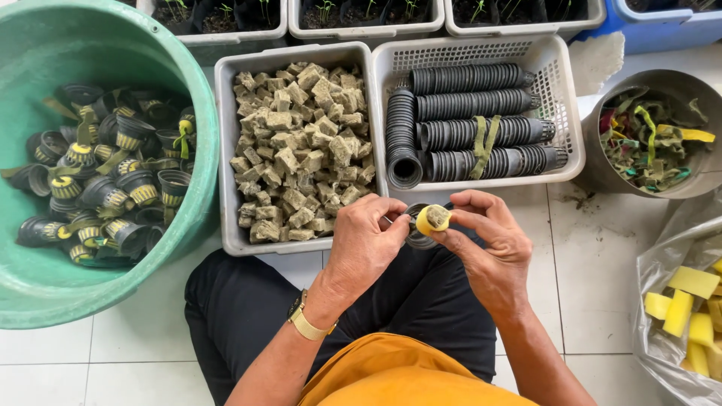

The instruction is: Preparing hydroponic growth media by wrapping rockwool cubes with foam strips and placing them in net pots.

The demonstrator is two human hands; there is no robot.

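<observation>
hands: left (pixel 366 242) pinches black pot (pixel 416 228), right (pixel 489 252) grips yellow sponge (pixel 434 219) at pot mouth, centre | done: many pots in tub (pixel 197 83), 9 o'clock | left: cubes (pixel 299 143), stacks (pixel 472 120), 12 o'clock

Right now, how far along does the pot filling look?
Done: the green tub holds many filled black net pots. In hand: the right hand holds a yellow sponge roll over a black pot that the left hand steadies. Left: stacked empty pots and a tray of brownish cubes.

Trays (pixel 226 150) ahead; open tile (pixel 594 256) right
</observation>
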